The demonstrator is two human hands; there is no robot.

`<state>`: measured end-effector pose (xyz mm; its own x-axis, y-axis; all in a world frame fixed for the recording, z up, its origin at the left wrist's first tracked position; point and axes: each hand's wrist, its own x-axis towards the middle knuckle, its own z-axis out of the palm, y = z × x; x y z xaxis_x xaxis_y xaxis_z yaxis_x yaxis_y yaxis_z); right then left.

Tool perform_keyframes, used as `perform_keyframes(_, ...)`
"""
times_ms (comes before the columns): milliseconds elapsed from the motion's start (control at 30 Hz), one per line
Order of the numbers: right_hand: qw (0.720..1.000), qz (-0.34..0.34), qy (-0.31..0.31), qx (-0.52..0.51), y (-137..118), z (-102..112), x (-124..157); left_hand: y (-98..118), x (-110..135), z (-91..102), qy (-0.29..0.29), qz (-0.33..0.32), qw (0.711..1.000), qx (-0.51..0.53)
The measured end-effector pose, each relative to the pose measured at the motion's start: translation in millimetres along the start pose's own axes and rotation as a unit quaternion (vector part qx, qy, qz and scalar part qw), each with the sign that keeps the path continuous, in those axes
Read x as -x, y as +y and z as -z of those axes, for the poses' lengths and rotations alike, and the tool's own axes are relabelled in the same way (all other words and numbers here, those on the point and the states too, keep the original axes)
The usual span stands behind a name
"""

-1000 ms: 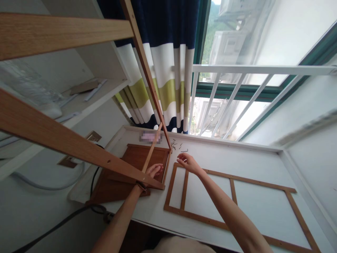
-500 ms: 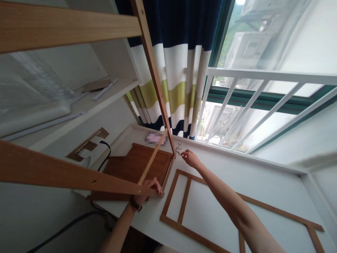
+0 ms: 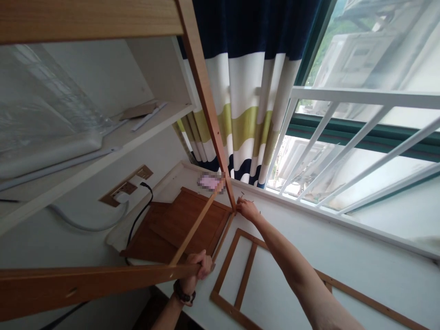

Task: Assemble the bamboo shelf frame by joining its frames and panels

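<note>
My left hand (image 3: 200, 266) is closed round the near corner of an upright wooden frame (image 3: 205, 98), where its lower rail (image 3: 85, 283) meets a thin crossbar (image 3: 196, 225). My right hand (image 3: 246, 208) reaches far forward to the small screws (image 3: 244, 196) lying on the white table (image 3: 343, 261) by the frame's far foot. Its fingers curl down over the screws; whether they hold one is hidden. A second, flat wooden frame (image 3: 237, 270) lies on the table under my right forearm.
Dark brown wooden panels (image 3: 178, 224) lie stacked at the table's left end. A white shelf (image 3: 103, 142) with loose parts runs along the left wall, above a socket with a black cable (image 3: 137, 215). A striped curtain (image 3: 247, 114) and white window bars (image 3: 343, 137) stand behind.
My right hand has reached farther forward from the flat frame's corner onto the screws. My left hand has slid back and closed on the frame's corner. The view has tilted upward and left.
</note>
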<state>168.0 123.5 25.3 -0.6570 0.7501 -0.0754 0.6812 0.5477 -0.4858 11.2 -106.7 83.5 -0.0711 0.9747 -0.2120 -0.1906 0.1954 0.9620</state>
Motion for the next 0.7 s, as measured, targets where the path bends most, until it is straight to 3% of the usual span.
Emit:
perform_keyframes(133,1.0,0.015,0.007,0.013,6,-4,0,2,-1,1.6,0.036,-0.007,0.999,-0.011)
perform_keyframes(467,0.999,-0.028,0.045,0.008,22,-5,15,22,-18,2.3,0.071,-0.039,0.996,0.028)
perform_keyframes(700,0.992,-0.065,0.097,-0.041,17,-11,19,23,-30,9.8,0.064,-0.075,0.99,0.103)
